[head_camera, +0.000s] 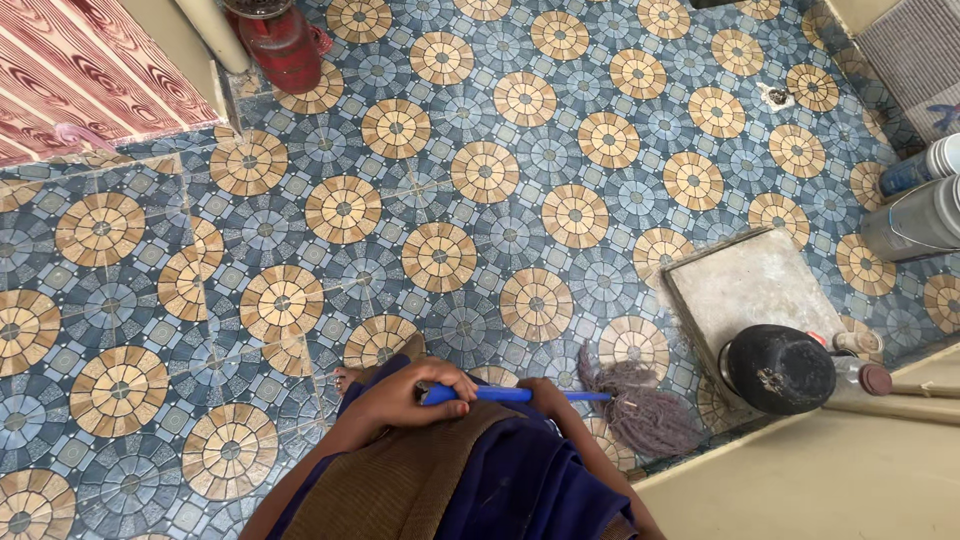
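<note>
Seen from above, a person in dark blue clothing with a brown cloth draped over it stands on a patterned tile floor (480, 170) of tan circles on blue-grey, gripping a mop with a blue handle (520, 395) and a grey-purple string head (645, 405). The left hand (420, 390) is wrapped over the near end of the handle, fingers curled tight together around it. The right hand (545, 392) rests against the handle further along; its fingers are tucked out of sight, so their state cannot be told. The handle lies nearly level across the body, with the mop head resting on the tiles to the right, just beside a square grey stone slab (750, 290). A black round pot (778, 368) sits at the slab's near corner. A red gas cylinder (280, 45) stands at the far left, and two grey cylindrical containers (920, 215) lie at the far right edge.
</note>
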